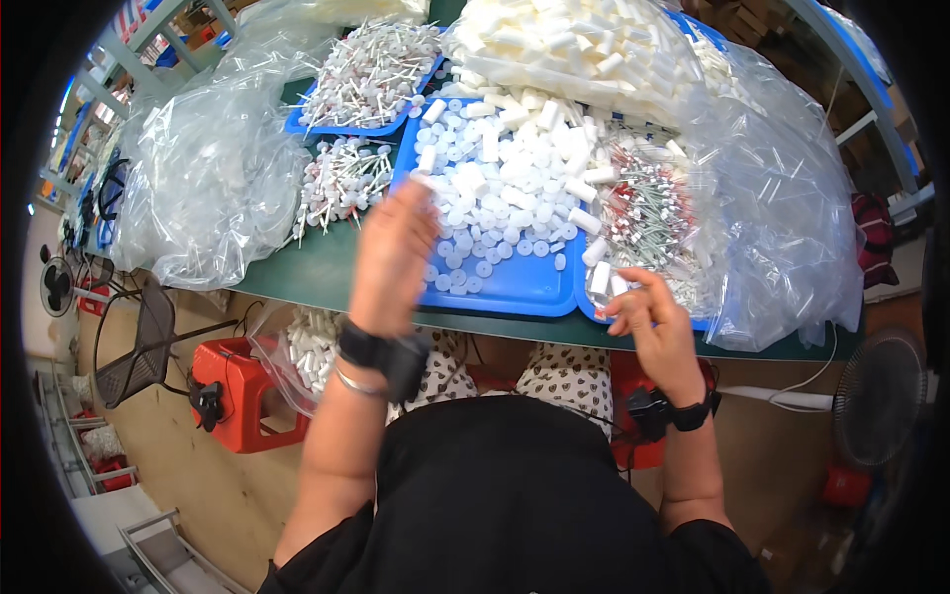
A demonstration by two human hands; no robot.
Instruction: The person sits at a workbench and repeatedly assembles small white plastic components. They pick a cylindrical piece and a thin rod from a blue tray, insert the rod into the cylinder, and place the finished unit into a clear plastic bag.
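Note:
My left hand (396, 252) is over the left edge of the blue tray (515, 289), near white foam-like cylinders. It is smeared by motion, so whether its fingers hold anything cannot be told. In the tray lie many translucent white round discs (480, 233) and a heap of white cylinders (544, 148). My right hand (653, 322) is at the near edge of the right tray, fingers curled in toward the thumb. What it pinches, if anything, is too small to make out. Beside its fingertips lies a white cylinder (600, 277). Behind it are thin metal pins with red and white ends (643, 208).
A tray of white sticks with discs (366, 74) stands at the back left, with a loose pile of them (344, 183) before it. Clear plastic bags lie left (213, 173) and right (782, 208). A large bag of white cylinders (574, 49) sits behind. A red stool (237, 381) stands below left.

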